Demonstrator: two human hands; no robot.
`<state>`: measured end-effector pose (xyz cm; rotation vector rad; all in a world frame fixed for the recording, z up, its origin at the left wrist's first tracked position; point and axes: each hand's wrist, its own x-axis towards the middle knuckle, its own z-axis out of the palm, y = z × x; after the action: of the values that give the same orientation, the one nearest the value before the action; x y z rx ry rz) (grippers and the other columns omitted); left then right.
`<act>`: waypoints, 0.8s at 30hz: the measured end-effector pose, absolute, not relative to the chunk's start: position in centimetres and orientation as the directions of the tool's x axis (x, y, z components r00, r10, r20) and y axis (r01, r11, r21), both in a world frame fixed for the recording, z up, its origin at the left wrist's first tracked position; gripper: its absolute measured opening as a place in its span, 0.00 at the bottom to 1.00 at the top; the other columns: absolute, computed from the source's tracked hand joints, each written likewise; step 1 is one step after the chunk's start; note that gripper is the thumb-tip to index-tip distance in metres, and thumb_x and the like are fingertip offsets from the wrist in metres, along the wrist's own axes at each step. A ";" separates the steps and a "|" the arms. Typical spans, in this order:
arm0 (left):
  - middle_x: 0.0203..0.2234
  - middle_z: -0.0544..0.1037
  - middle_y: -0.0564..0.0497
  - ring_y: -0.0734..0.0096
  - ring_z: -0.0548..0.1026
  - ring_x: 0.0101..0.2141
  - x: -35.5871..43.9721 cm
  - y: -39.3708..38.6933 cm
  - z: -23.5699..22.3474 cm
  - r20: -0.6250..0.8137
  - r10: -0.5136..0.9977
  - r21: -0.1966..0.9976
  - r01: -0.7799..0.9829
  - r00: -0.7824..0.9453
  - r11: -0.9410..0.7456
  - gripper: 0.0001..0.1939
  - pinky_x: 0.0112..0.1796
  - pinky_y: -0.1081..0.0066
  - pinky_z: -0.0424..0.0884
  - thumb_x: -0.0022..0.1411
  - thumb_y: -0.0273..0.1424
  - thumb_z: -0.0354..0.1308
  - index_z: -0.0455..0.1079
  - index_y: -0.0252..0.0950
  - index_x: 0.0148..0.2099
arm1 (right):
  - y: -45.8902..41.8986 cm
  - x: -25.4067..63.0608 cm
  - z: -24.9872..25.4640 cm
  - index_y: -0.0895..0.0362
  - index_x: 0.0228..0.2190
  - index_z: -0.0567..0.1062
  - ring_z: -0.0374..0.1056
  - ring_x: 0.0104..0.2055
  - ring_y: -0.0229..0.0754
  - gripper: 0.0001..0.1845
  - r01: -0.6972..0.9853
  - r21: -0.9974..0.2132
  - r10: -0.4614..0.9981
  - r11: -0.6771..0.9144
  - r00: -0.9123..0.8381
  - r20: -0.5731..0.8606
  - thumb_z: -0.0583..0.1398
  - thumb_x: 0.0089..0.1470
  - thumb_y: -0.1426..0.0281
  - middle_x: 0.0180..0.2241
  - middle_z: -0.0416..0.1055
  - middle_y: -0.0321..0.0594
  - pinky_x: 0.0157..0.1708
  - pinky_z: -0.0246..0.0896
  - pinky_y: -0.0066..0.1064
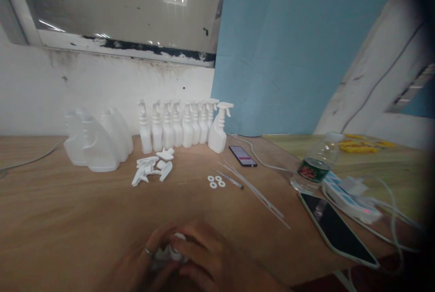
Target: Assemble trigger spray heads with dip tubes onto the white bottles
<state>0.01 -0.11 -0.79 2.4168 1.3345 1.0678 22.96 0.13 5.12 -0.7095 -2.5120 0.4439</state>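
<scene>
My left hand (137, 262) and my right hand (209, 256) meet at the table's near edge, fingers curled together around a small white plastic part (173, 249), probably a spray trigger head; most of it is hidden. A ring sits on a left finger. Beyond the hands lie several loose white trigger heads (152, 169), three white washers (216, 181) and thin clear dip tubes (253, 192). A row of assembled white spray bottles (185, 125) stands at the back by the wall, with several capless translucent bottles (97, 145) to their left.
A wooden table (68, 210) carries a small phone (242, 155), a larger dark phone (338, 231), a clear water bottle (314, 167) lying tilted, a power strip (351, 201) with white cables, and yellow items (356, 147) far right. A blue panel (288, 47) stands behind.
</scene>
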 end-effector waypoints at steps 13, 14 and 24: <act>0.41 0.81 0.53 0.68 0.81 0.39 -0.5 -0.6 0.9 0.431 0.742 0.360 0.656 0.513 -0.663 0.12 0.40 0.75 0.77 0.66 0.33 0.57 0.69 0.45 0.52 | -0.2 23.5 3.6 0.51 0.55 0.67 0.64 0.58 0.42 0.25 0.507 -0.542 0.703 0.670 -0.668 0.245 0.63 0.58 0.73 0.57 0.67 0.41 0.59 0.59 0.32; 0.42 0.81 0.52 0.68 0.81 0.40 -0.5 -0.6 1.2 0.431 0.720 0.343 0.639 0.544 -0.688 0.12 0.41 0.74 0.77 0.66 0.31 0.56 0.68 0.45 0.52 | -0.1 23.5 3.5 0.51 0.54 0.68 0.64 0.58 0.43 0.24 0.520 -0.507 0.692 0.687 -0.681 0.240 0.64 0.57 0.72 0.56 0.67 0.41 0.59 0.60 0.32; 0.45 0.80 0.52 0.70 0.79 0.44 -0.2 -0.6 2.6 0.464 0.594 0.270 0.534 0.657 -0.801 0.16 0.46 0.72 0.75 0.69 0.27 0.53 0.68 0.46 0.56 | -0.1 23.1 3.3 0.55 0.46 0.74 0.68 0.46 0.42 0.10 0.510 -0.383 0.628 0.770 -0.709 0.320 0.57 0.64 0.72 0.45 0.71 0.43 0.48 0.66 0.32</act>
<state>-0.18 -0.58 2.61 2.7589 0.9428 0.8320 23.13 -0.06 3.27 -0.8600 -2.5285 0.3717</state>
